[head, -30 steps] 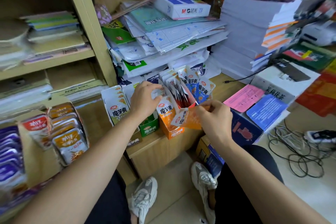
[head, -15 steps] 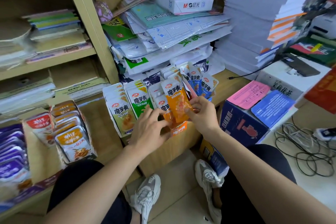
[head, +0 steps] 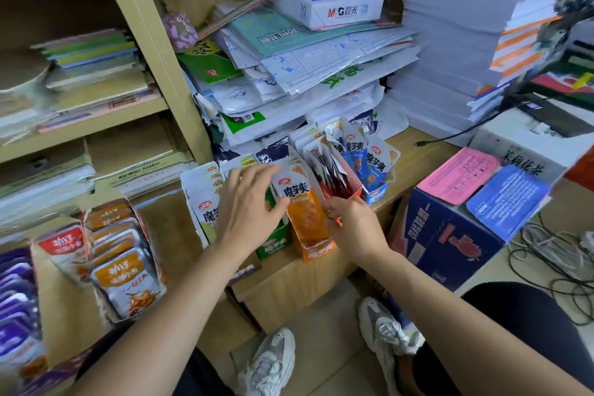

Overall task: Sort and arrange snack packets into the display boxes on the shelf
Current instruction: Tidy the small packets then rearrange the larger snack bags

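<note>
Steadies an orange snack packet [head: 303,207] with a spread, straight-fingered left hand [head: 247,206]; pinches its right edge with the curled right hand [head: 356,228], hands apart on either side. Stands it upright at the front of the orange display box [head: 318,252] on the counter [head: 414,154], between green display box [head: 273,243] and red display box [head: 348,185]. Beyond, blue display box [head: 376,196], stacked paper [head: 450,58].
</note>
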Demonstrator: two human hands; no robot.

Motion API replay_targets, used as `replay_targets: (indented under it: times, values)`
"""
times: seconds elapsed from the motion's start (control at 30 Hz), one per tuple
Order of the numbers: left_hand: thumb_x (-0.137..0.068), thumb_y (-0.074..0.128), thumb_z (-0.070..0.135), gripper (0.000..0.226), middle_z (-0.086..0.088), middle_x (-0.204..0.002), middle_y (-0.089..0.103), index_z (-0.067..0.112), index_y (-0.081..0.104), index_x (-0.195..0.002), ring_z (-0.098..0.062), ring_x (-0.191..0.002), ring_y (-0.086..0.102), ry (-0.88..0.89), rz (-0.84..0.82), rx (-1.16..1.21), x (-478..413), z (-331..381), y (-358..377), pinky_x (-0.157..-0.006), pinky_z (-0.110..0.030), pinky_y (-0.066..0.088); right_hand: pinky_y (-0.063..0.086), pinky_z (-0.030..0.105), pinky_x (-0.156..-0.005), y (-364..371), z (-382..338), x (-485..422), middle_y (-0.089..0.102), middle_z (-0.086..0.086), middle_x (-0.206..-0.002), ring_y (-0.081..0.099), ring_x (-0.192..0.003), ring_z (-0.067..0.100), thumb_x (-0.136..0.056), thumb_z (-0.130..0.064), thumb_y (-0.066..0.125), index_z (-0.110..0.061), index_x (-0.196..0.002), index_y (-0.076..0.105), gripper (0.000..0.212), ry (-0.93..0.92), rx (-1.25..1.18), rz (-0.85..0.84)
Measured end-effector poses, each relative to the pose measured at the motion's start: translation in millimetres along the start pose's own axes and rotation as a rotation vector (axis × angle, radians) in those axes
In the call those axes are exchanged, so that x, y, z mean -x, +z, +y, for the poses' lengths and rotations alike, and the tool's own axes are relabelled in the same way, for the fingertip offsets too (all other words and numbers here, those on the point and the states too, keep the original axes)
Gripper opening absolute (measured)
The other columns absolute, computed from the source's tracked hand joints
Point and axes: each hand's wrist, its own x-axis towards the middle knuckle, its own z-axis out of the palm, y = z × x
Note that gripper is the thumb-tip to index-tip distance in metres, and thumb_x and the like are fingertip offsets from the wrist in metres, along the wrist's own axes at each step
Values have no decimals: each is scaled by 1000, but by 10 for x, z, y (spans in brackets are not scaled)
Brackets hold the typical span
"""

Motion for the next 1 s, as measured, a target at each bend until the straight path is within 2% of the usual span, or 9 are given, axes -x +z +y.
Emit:
replay_targets:
  times: [0.07,0.17,0.27,0.37,0.43,0.5,0.7,0.83,1.0]
  values:
    - [-92,63,49,61,6,-143,55,25,50,-146,-21,-128,39,6,-84,-43,-155,8,64,-101,-39,38,54,39,-74,-13,-11,21,67,0,-94,62,-97,23,-88,-14,66,-22,-111,65,25,-61,65,52]
    - [-92,60,54,56,6,-144,53,26,56,-141,-24,-129,35,25,-127,-96,-263,2,183,-103,-43,33,55,39,-82,2,-33,85,59,-2,-117,60,-106,21,-90,-22,67,-24,-134,55,45,-65,12,152]
    - [-91,60,55,49,3,-139,52,30,63,-133,-27,-126,36,31,-83,-168,-297,-5,276,-99,-44,33,53,41,-84,64,-22,192,56,-4,-119,52,-106,22,-86,-49,66,-25,-128,59,49,-146,155,146]
    - [-91,58,58,48,1,-142,46,33,64,-131,-27,-126,33,22,-95,-256,-342,13,336,-98,-46,32,43,50,-96,115,38,265,54,-8,-137,42,-125,27,-83,-67,53,-30,-129,59,60,-215,322,28]
    - [-92,56,58,46,2,-147,43,35,64,-131,-27,-128,30,19,-128,-265,-366,19,358,-99,-46,30,36,54,-103,137,82,280,38,-10,-154,29,-141,29,-87,-65,55,-34,-141,47,63,-199,334,-138]
    - [-94,53,57,45,3,-149,42,36,63,-132,-27,-129,29,18,-159,-269,-384,30,371,-100,-47,29,35,48,-107,179,134,273,27,-8,-161,23,-146,26,-94,-57,56,-33,-147,38,61,-211,323,-211]
    - [-94,56,54,41,4,-149,39,37,62,-131,-25,-132,27,-61,-224,-212,-470,69,357,-101,-45,26,43,45,-106,293,179,219,49,4,-147,44,-135,29,-92,-43,65,-24,-133,58,46,-328,325,-130]
    - [-93,61,47,31,4,-148,41,36,65,-122,-26,-132,27,-113,-247,-172,-510,43,321,-100,-45,26,44,42,-100,372,118,166,55,-1,-128,47,-116,24,-95,-47,56,-25,-120,64,34,-304,293,-119]
    - [-93,62,47,36,8,-151,42,35,66,-127,-22,-132,27,-99,-237,-207,-500,37,302,-98,-44,25,44,42,-96,388,96,81,64,-6,-110,51,-102,23,-95,-53,47,-25,-103,68,35,-266,367,-175]
